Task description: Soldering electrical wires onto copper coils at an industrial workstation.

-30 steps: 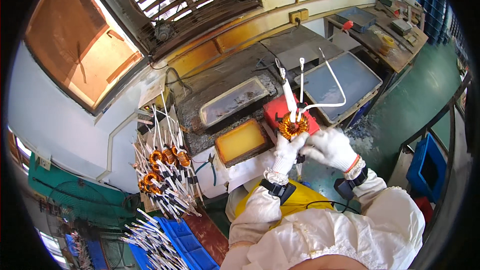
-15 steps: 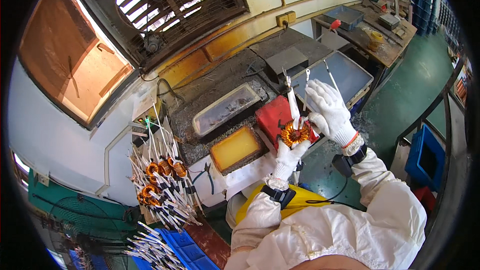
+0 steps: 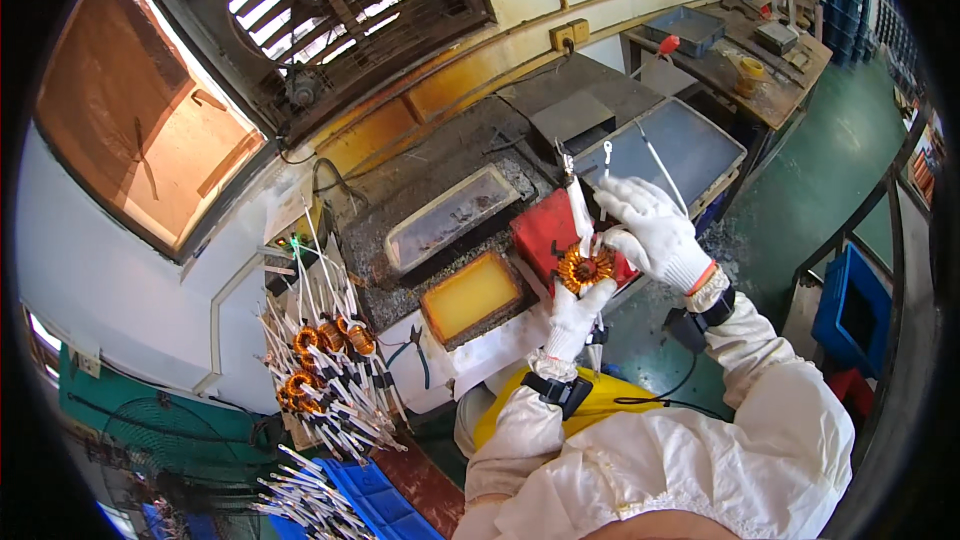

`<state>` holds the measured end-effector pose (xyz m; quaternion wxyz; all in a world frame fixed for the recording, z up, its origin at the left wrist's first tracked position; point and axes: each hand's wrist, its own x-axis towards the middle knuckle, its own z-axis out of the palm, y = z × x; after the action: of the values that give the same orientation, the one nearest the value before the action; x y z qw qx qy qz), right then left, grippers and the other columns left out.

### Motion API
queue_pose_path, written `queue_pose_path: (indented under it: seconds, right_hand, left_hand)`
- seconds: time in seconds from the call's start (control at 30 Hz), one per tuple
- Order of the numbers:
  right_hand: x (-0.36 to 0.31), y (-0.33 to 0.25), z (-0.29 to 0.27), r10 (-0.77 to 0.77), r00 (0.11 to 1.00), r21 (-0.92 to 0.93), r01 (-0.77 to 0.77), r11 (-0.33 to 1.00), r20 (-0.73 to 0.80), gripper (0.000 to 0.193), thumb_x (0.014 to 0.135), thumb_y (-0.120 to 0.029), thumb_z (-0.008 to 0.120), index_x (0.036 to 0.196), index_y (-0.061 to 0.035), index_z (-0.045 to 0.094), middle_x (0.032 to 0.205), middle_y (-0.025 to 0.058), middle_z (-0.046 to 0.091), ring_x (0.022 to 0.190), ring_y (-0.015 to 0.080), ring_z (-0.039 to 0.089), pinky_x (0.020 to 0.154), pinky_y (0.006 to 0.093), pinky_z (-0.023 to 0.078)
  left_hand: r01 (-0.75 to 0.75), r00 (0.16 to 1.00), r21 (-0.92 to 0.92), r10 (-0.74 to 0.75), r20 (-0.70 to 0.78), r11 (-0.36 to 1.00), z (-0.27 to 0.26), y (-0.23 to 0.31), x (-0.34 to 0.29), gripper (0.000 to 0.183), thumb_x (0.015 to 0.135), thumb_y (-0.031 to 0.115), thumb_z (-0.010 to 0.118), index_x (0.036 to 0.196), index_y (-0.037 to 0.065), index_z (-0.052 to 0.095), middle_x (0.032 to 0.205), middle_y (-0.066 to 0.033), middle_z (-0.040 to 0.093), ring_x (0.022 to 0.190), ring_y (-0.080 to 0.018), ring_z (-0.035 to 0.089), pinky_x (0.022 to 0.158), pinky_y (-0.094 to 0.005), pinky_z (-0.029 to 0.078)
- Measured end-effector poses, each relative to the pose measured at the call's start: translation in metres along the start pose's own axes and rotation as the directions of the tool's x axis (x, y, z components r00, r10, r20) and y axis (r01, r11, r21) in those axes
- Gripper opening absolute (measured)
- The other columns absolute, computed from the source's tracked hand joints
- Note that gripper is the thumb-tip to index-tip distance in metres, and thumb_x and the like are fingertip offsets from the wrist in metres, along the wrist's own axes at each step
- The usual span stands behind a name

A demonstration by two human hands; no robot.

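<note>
My left hand point(image 3: 572, 328), in a white knit glove, is closed on the lower edge of a copper-wound toroidal coil point(image 3: 574, 269). White-sleeved leads with bare metal tips rise from the coil. My gloved right hand point(image 3: 655, 232) lies against them, its long fingers pressed together and its thumb close to the coil. One lead point(image 3: 578, 202) stands free to the left of my fingers. Another lead point(image 3: 661, 168) slants up behind my right hand. How firmly my right fingers grip is partly hidden. A red block point(image 3: 540, 237) sits just behind the coil.
A pot of amber liquid point(image 3: 470, 297) and a rectangular grey-surfaced trough point(image 3: 452, 218) stand to the left. Beyond my right hand is a wide tray point(image 3: 690, 145). Pliers point(image 3: 416, 354) lie near a heap of finished coils point(image 3: 318, 340). A blue crate point(image 3: 372, 502) holds more leads.
My right hand has shifted slightly left along the leads, and their tips lean further left. My left hand still holds the coil in nearly the same place.
</note>
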<state>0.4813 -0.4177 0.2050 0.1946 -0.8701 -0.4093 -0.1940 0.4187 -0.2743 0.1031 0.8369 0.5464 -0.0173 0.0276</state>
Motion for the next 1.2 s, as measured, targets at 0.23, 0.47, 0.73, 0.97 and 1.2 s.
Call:
queue_pose_path:
  seconds: [0.23,0.47,0.73,0.97,1.2]
  right_hand:
    - [-0.031,0.032,-0.015,0.476,0.771,0.330,-0.359,0.873,-0.423,0.025,0.086,-0.017,0.050,0.106,-0.0031,0.054,0.096,0.0091,0.058,0.085,0.0194,0.057,0.077,0.0267,0.045]
    - [-0.071,0.068,-0.008,0.438,0.834,0.910,-0.169,-0.378,0.336,0.031,0.084,-0.022,0.057,0.105,0.0009,0.051,0.086,0.0080,0.060,0.063,0.0105,0.055,0.053,0.0215,0.046]
    - [-0.027,0.085,-0.031,0.557,0.824,0.976,0.030,-0.216,0.098,0.019,0.083,-0.012,0.057,0.098,-0.0015,0.049,0.080,0.0076,0.059,0.060,0.0102,0.057,0.051,0.0195,0.049]
    - [0.045,0.095,-0.022,0.768,0.641,0.649,-0.590,0.481,0.013,0.018,0.081,-0.021,0.058,0.089,-0.0046,0.057,0.068,0.0038,0.060,0.059,0.0115,0.058,0.058,0.0230,0.047]
    - [0.018,0.075,-0.030,0.727,0.657,0.359,-0.641,0.678,-0.199,0.030,0.082,-0.034,0.055,0.093,-0.0063,0.059,0.075,0.0067,0.062,0.063,0.0155,0.060,0.060,0.0270,0.046]
  left_hand:
    - [0.129,0.991,0.084,-0.131,0.015,0.988,-0.009,0.012,-0.007,0.059,0.076,0.020,0.067,0.126,0.011,0.037,0.102,-0.0003,0.050,0.080,-0.0076,0.049,0.068,-0.0225,0.044]
    - [0.192,0.978,-0.017,-0.190,0.088,0.981,-0.024,0.003,-0.007,0.062,0.076,0.024,0.066,0.128,0.010,0.035,0.111,-0.0002,0.047,0.097,-0.0103,0.046,0.081,-0.0261,0.042]
    - [0.200,0.974,0.009,-0.200,0.108,0.980,-0.013,-0.005,-0.006,0.057,0.075,0.018,0.067,0.124,0.009,0.039,0.106,0.0008,0.049,0.088,-0.0085,0.048,0.074,-0.0238,0.043]
    - [0.144,0.975,0.100,-0.158,0.158,0.985,0.014,-0.002,-0.010,0.047,0.074,0.017,0.069,0.113,0.006,0.045,0.096,-0.0009,0.052,0.075,-0.0085,0.050,0.061,-0.0223,0.045]
    - [0.458,0.879,0.159,-0.473,0.066,0.874,-0.018,0.010,-0.010,0.048,0.079,0.040,0.060,0.109,0.005,0.048,0.084,-0.0049,0.056,0.064,-0.0078,0.051,0.050,-0.0209,0.041]
